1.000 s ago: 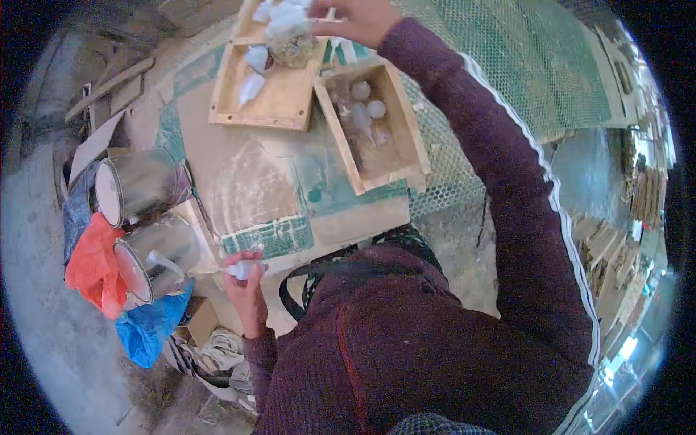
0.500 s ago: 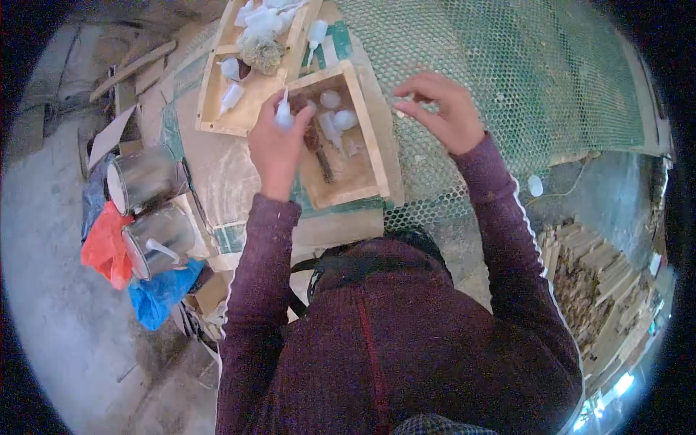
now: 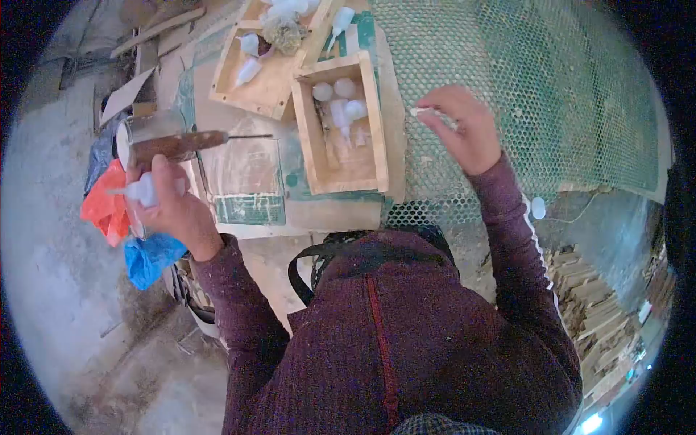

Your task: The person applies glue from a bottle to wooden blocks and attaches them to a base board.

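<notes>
At the left, my left hand (image 3: pixel 177 214) is closed around a small white squeeze bottle (image 3: pixel 141 190) with a thin nozzle. The same hand also carries an awl-like tool (image 3: pixel 177 145), its brown wooden handle slightly blurred and its thin metal shaft pointing right. My right hand (image 3: pixel 467 130), raised over the green mesh (image 3: pixel 522 94), pinches a tiny whitish piece (image 3: pixel 418 111) between thumb and fingertips. Between the hands stands an open wooden box (image 3: pixel 308 156) with several white plastic bottles (image 3: pixel 341 116) inside.
A second wooden box (image 3: pixel 270 105) behind holds more bottles and a fibrous clump (image 3: pixel 283 35). Another bottle (image 3: pixel 341 25) lies beside it. Metal cans (image 3: pixel 156 125), a red bag (image 3: pixel 109 203) and a blue bag (image 3: pixel 151 259) are at the left. Wood strips (image 3: pixel 602 312) are piled lower right.
My left hand has moved from over the near box to the left, now carrying the wooden-handled tool that lay in the box along with the bottle. My right hand stays pinched over the mesh.
</notes>
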{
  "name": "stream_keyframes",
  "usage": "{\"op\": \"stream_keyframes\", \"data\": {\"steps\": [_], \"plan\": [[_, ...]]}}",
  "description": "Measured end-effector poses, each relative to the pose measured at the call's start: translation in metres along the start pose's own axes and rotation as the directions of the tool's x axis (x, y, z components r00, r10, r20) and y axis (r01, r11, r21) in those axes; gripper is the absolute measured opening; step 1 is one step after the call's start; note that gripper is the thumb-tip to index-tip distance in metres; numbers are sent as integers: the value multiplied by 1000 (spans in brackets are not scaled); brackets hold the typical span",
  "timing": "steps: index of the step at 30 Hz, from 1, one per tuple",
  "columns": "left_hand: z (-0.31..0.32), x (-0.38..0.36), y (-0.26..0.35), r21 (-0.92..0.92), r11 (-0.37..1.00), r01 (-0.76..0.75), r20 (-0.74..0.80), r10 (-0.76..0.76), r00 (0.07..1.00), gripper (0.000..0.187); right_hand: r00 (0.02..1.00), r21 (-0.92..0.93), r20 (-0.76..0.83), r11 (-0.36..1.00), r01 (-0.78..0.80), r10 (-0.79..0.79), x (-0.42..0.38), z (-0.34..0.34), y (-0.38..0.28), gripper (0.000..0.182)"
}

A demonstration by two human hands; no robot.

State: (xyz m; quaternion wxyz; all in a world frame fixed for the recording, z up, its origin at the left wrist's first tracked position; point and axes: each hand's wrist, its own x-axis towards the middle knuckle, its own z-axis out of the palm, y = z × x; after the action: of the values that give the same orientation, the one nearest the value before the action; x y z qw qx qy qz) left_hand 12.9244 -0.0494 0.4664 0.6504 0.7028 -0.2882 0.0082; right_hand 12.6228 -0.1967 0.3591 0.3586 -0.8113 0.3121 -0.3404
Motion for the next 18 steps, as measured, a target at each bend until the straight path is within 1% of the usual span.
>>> {"op": "stream_keyframes", "data": {"steps": [1, 2, 3, 4, 5, 6, 7, 8, 9, 10, 11, 12, 13, 14, 15, 16, 17, 18], "plan": [[-11, 2, -2, -34, 999, 5, 18, -4, 1000, 29, 995, -36, 31, 995, 94, -93, 6, 7, -9, 14], [-19, 4, -4, -67, 998, 10, 37, -7, 999, 27, 994, -38, 37, 994, 102, -101, 10, 17, -17, 14], [-21, 3, -4, -69, 998, 11, 26, -9, 1000, 27, 986, 2, 80, 989, 147, -147, 13, 28, -24, 14], [-23, -1, -4, -128, 992, -11, -4, 10, 1000, 30, 973, 43, 123, 981, 192, -195, 17, 40, -30, 15], [-24, -5, -4, -187, 982, -34, -35, 27, 999, 34, 970, 42, 132, 979, 200, -204, 21, 52, -36, 15], [-24, -9, -2, -190, 981, -34, -46, 26, 999, 34, 927, -106, 280, 952, 288, -250, 25, 64, -40, 13], [-23, -13, 1, -208, 978, -2, -67, -12, 998, 35, 866, -239, 426, 890, 388, -263, 28, 78, -43, 12], [-24, -15, 2, -227, 973, 32, -84, -52, 995, 36, 862, -242, 430, 886, 395, -267, 29, 97, -42, 12], [-27, -17, 1, -236, 971, 31, -89, -53, 995, 36, 831, -351, 473, 802, 484, -294, 29, 119, -36, 7], [-31, -17, -1, -254, 967, 23, -17, -29, 999, 37, 797, -449, 517, 694, 563, -312, 29, 137, -28, 5], [-35, -17, -4, -272, 962, 17, 53, -3, 999, 39, 794, -456, 521, 684, 569, -313, 30, 149, -21, 5], [-40, -17, -8, -298, 951, 84, 58, -70, 996, 42, 758, -511, 590, 600, 616, -276, 31, 161, -14, 7], [-43, -17, -7, -312, 946, 83, 47, -72, 996, 42, 721, -553, 654, 505, 663, -231, 36, 169, -10, 12], [-44, -18, -5, -321, 942, 97, 63, -81, 995, 44, 714, -601, 651, 399, 693, -258, 41, 176, -4, 16], [-47, -19, -5, -327, 938, 115, 81, -93, 992, 45, 707, -600, 659, 386, 700, -257, 48, 178, -4, 16], [-51, -18, -8, -338, 934, 117, 70, -99, 993, 45, 659, -544, 700, 392, 742, -275, 53, 179, -3, 16], [-55, -18, -13, -342, 929, 140, 93, -115, 989, 46, 610, -486, 738, 399, 778, -290, 59, 180, -2, 15], [-59, -18, -17, -346, 924, 165, 118, -132, 984, 46, 554, -425, 737, 371, 826, -388, 65, 177, 4, 13]]}}
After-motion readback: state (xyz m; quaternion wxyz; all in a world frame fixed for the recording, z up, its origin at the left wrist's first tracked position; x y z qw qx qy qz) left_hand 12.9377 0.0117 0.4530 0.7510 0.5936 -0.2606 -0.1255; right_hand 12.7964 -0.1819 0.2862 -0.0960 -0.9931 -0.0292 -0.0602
